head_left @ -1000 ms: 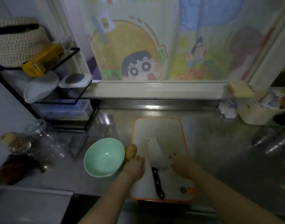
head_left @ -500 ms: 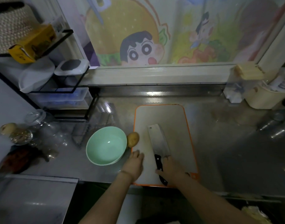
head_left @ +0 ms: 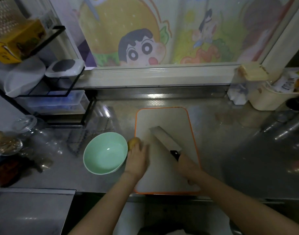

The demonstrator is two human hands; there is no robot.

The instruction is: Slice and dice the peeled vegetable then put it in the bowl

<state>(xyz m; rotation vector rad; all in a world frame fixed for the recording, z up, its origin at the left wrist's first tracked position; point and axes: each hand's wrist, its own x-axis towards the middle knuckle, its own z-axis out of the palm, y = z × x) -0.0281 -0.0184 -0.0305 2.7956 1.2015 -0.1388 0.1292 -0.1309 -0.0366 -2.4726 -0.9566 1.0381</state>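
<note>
The desk [head_left: 230, 158] carries the cutting board [head_left: 162, 119], the green bowl [head_left: 85, 156] just left of it, handy for pieces. The right hand [head_left: 187, 166] wraps its fingers round the cleaver [head_left: 164, 139] handle. The left hand [head_left: 136, 159] reaches the potato [head_left: 133, 142] at the board's left edge; blur hides whether its fingers grip.

I can't read any words or numbers here. The yellow box [head_left: 18, 41] has print, but it is too blurry.

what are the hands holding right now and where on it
The right hand grips the knife by its black handle. The left hand touches the potato; blur hides whether it grips it.
</note>
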